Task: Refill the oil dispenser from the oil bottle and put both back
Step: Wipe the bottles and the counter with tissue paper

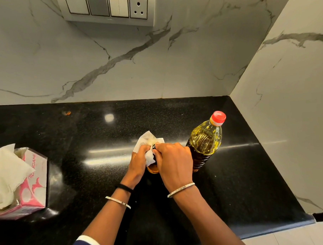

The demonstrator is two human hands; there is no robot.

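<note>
The oil dispenser [152, 168] stands on the black counter, mostly hidden between my hands; only its amber lower body and a bit of dark top show. My left hand [139, 161] presses a white tissue [148, 143] against its upper part. My right hand [172, 161] grips the dispenser's top from the right side. The oil bottle [206, 140], clear plastic with yellow oil and a red cap on, stands upright just right of my right hand.
A pink tissue box [33, 183] with tissues sticking out sits at the left on the black counter [85, 181]. The marble walls meet in a corner at the back right. The counter's front edge runs at lower right. A switch panel [107, 8] is on the back wall.
</note>
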